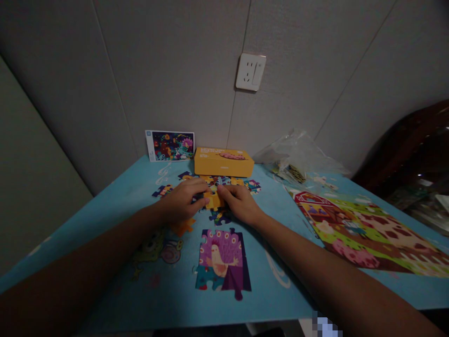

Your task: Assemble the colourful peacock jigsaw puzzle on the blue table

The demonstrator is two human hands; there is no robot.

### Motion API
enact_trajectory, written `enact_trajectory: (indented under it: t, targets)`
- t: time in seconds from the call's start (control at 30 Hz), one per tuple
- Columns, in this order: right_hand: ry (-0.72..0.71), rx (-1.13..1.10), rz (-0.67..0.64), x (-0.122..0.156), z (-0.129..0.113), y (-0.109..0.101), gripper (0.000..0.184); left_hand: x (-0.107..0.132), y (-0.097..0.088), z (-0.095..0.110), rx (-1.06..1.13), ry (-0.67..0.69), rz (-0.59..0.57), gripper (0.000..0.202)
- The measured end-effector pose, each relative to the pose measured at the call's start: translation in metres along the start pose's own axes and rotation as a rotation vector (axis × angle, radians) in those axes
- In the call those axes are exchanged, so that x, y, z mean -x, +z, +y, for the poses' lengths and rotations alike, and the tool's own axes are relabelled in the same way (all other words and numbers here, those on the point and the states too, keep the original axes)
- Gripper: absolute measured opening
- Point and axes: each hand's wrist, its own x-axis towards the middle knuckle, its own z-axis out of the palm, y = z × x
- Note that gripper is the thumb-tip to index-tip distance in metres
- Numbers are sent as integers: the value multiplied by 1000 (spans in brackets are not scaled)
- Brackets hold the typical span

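Observation:
My left hand (184,199) and my right hand (241,202) meet over the middle of the table. Between them is an orange-yellow jigsaw puzzle piece (214,201), pinched from either side by thumbs and fingers. Loose puzzle pieces (254,186) lie around and behind the hands, several of them dark blue and orange. An orange piece (184,227) rests by my left wrist. Nearer to me lies a joined section of puzzle (221,260) showing a purple peacock. Parts of the pile are hidden behind my fingers.
A yellow box (223,162) stands at the back by the wall, with a picture card (170,146) leaning to its left. At the right are a clear plastic bag (298,157) and an assembled farm puzzle (368,234). Everything sits on a blue printed tablecloth (115,201).

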Motion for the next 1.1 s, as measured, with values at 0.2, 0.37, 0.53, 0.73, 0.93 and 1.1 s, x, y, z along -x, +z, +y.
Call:
enact_trajectory:
  t: [0.2,0.37,0.53,0.73,0.93,1.1]
  targets:
    - [-5,-46,2,1,0,0,45,-2,0,-3,42,2,175,22]
    - [18,-116,19,2,2,2,36,-2,0,-5,46,-28,198,20]
    - [21,-134,14,1,1,3,33,-2,1,-4,40,-11,158,20]
    - [11,-128,10,2,2,3,35,-1,0,-3,20,-22,133,20]
    - [16,-121,-13,3,0,3,35,-1,3,-5,-10,5,60,16]
    - [14,-121,-53,3,-1,2,38,-1,5,2,-30,50,-30,14]
